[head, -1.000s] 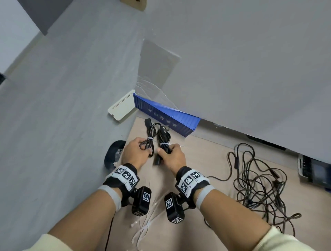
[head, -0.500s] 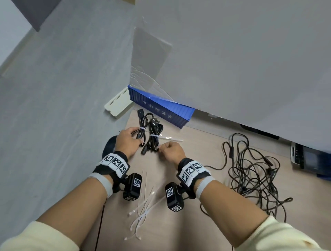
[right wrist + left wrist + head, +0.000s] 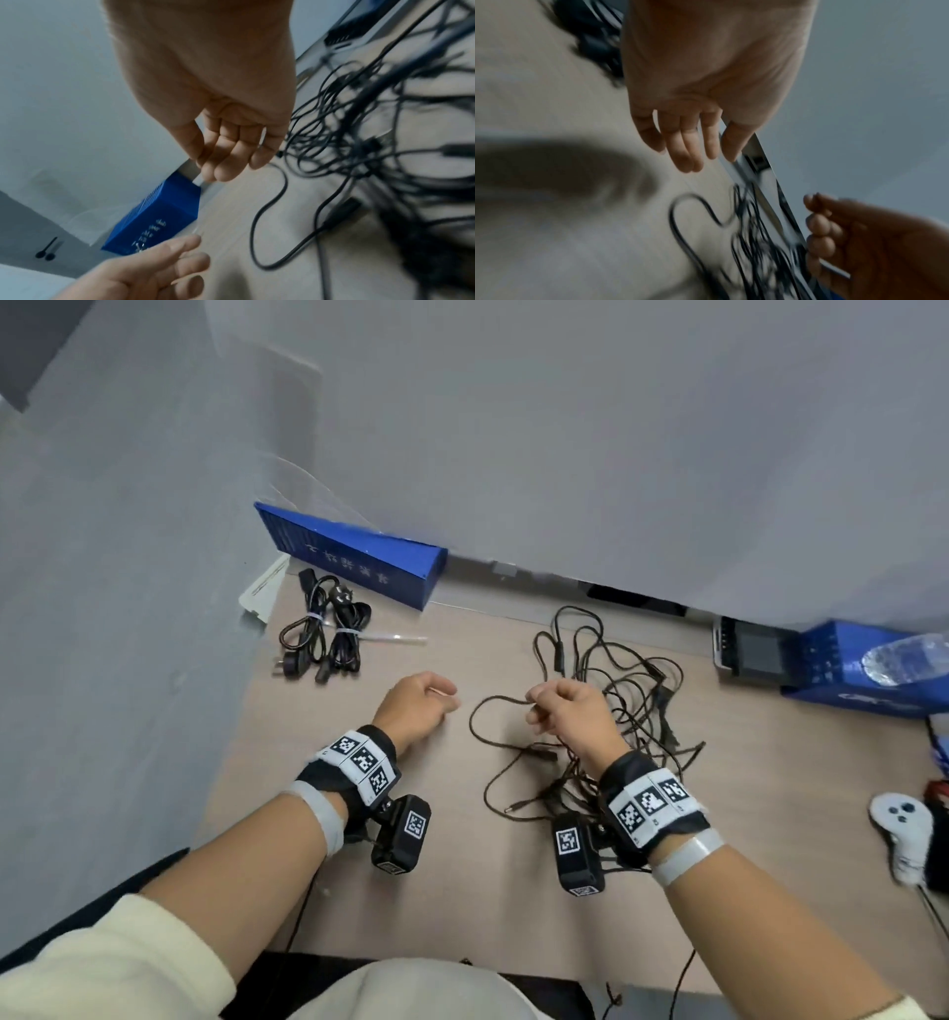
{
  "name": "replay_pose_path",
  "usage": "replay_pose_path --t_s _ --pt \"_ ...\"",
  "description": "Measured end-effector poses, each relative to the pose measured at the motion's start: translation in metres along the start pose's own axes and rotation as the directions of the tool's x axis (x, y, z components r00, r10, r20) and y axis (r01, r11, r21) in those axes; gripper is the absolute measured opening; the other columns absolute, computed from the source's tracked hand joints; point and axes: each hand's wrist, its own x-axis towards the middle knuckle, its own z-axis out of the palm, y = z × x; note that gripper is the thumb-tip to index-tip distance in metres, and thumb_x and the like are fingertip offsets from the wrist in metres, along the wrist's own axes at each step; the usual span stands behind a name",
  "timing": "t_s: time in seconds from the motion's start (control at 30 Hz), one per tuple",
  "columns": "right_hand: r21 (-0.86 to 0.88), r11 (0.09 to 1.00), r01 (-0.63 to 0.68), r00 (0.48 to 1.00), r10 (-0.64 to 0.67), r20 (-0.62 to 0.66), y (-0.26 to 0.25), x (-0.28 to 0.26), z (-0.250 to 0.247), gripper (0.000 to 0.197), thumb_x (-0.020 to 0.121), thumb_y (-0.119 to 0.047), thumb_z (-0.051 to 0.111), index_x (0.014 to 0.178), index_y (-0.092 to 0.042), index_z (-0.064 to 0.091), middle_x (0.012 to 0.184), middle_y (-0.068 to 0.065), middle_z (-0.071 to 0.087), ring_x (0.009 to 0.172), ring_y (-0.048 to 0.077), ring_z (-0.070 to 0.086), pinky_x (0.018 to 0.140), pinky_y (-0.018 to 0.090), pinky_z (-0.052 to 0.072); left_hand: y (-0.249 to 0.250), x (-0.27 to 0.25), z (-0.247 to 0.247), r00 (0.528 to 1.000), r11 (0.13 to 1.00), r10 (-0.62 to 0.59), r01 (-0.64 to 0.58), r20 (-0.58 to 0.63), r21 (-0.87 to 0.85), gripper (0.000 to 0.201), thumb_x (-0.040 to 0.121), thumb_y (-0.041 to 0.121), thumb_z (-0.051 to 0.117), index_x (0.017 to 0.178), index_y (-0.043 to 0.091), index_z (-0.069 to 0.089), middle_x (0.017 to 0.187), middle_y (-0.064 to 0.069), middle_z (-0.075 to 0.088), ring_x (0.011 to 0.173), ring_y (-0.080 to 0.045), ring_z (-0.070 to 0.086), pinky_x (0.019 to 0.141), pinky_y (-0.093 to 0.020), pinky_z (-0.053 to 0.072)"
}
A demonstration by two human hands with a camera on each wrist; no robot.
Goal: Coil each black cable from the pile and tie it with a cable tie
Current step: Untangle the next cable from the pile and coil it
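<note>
Matt pale wood-grain table (image 3: 462, 891), smooth black rubbery cable pile (image 3: 616, 711), blue ribbed box (image 3: 354, 557), translucent plastic cable tie (image 3: 395, 638)

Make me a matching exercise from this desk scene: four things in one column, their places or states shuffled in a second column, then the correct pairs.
Things
1. tied cable bundles
2. loose cable pile
3. left hand
4. white controller

Places or states
A. at the desk's right edge
B. tangled, under and beyond the right hand
C. holds nothing, fingers loosely curled
D. lying at the far left, beside the blue box

Pairs: 1-D, 2-B, 3-C, 4-A
</note>
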Motion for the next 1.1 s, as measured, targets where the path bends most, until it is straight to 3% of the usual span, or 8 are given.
replay_pose_path --t_s 0.13,0.3,0.43,0.53,0.67,0.73,0.9,1.1 --pt "-0.032 0.999 -0.021 1.0 0.021 0.005 0.027 -0.025 -0.056 0.019 0.099 -0.008 0.056 0.086 0.0 0.067 0.067 0.012 0.065 0.058 0.019 0.058 0.054 0.022 0.05 0.007 -0.013 0.071 0.987 0.997 -0.039 0.027 0.157 0.078 0.03 0.079 0.033 0.074 0.106 0.023 0.066 0.094 -0.002 0.074 0.082 -0.021 0.071 0.092 -0.042 0.055" --pt "-0.272 0.962 -0.015 0.996 0.039 0.084 0.066 -0.045 -0.111 0.006 0.091 -0.018 0.071 0.094 -0.014 0.073 0.097 0.005 0.075 0.086 0.013 0.066 0.087 0.029 0.053 0.015 -0.028 0.142 0.968 0.992 -0.117 0.101 0.222 0.08 0.045 0.085 0.021 0.075 0.123 0.021 0.052 0.11 0.0 0.065 0.076 -0.02 0.066 0.081 -0.034 0.053" --pt "-0.371 0.929 0.013 0.939 0.116 0.323 0.088 -0.051 -0.137 0.043 0.083 -0.028 0.081 0.122 -0.014 0.067 0.115 0.002 0.071 0.105 0.012 0.066 0.095 0.021 0.051 0.014 -0.037 0.173 0.967 0.997 -0.05 0.061 0.25 -0.037 0.036 0.084 0.004 0.07 0.118 0.011 0.06 0.091 -0.01 0.072 0.063 -0.018 0.058 0.061 -0.028 0.048" --pt "-0.372 0.927 0.056 0.894 0.12 0.432 0.089 -0.054 -0.147 0.038 0.085 -0.027 0.08 0.118 -0.012 0.071 0.096 -0.004 0.073 0.086 0.001 0.065 0.081 0.007 0.047 0.016 -0.043 0.18 0.973 0.997 -0.032 0.048 0.23 -0.066 0.03 0.086 0.001 0.062 0.112 0.016 0.058 0.085 -0.011 0.077 0.064 -0.02 0.057 0.054 -0.026 0.041" --pt "-0.393 0.908 0.144 0.826 0.109 0.553 0.092 -0.056 -0.154 0.023 0.089 -0.013 0.074 0.108 0.0 0.072 0.065 -0.008 0.067 0.058 -0.003 0.058 0.066 0.008 0.042 0.02 -0.058 0.184 0.986 0.992 -0.046 0.065 0.162 -0.113 0.026 0.085 -0.007 0.052 0.106 0.006 0.06 0.078 -0.015 0.074 0.061 -0.021 0.056 0.048 -0.022 0.04" --pt "-0.337 0.924 0.182 0.866 0.012 0.5 0.091 -0.055 -0.155 0.019 0.093 -0.012 0.069 0.101 0.005 0.072 0.073 0.005 0.067 0.063 0.009 0.059 0.069 0.019 0.047 0.026 -0.068 0.182 0.991 0.988 -0.007 0.027 0.132 -0.15 0.024 0.087 -0.009 0.049 0.1 0.005 0.063 0.078 -0.013 0.07 0.06 -0.017 0.054 0.05 -0.019 0.042" --pt "-0.25 0.937 0.243 0.946 -0.172 0.275 0.07 -0.051 -0.17 0.017 0.097 -0.021 0.063 0.095 -0.008 0.074 0.062 0.0 0.06 0.062 0.014 0.059 0.07 0.03 0.049 0.049 -0.084 0.164 0.973 0.975 0.21 -0.201 0.091 -0.098 0.006 0.087 0.014 0.07 0.086 0.02 0.071 0.093 -0.009 0.072 0.086 -0.015 0.064 0.084 -0.028 0.053" --pt "-0.153 0.939 0.308 0.945 -0.284 0.16 0.041 -0.063 -0.177 0.02 0.097 -0.02 0.064 0.092 -0.002 0.07 0.07 0.006 0.06 0.06 0.012 0.056 0.065 0.022 0.049 0.1 -0.101 0.129 0.929 0.915 0.366 -0.35 0.047 -0.199 0.014 0.102 0.014 0.053 0.089 0.013 0.059 0.058 0.009 0.038 0.052 -0.01 0.031 0.051 -0.025 0.029"
